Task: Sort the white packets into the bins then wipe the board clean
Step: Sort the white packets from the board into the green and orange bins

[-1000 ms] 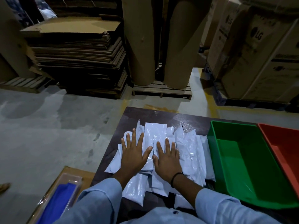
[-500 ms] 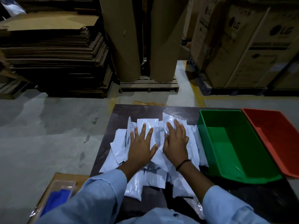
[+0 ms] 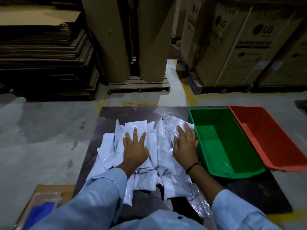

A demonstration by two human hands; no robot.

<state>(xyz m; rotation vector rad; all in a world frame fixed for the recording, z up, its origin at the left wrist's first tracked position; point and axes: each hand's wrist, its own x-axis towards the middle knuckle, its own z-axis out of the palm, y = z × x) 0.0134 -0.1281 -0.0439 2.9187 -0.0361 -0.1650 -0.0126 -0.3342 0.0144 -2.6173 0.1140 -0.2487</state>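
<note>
Several white packets [image 3: 152,140] lie in an overlapping heap on the dark board [image 3: 132,112]. My left hand [image 3: 134,150] rests flat on the middle of the heap, fingers spread, holding nothing. My right hand [image 3: 185,145] lies palm down on the heap's right side, its fingers over the far-right packet beside the green bin [image 3: 221,146]. The green bin has nothing in it. A red bin [image 3: 265,136] stands against the green bin's right side.
A blue cloth in a clear tray [image 3: 39,211] sits on a cardboard box at the lower left. Beyond the board are stacked flat cardboard [image 3: 44,60], two brown paper rolls [image 3: 126,39] on a pallet, and large LG cartons [image 3: 245,47].
My right hand has slid right across the heap to the green bin's wall. My left hand has stayed on the heap's middle. The packets have spread wider.
</note>
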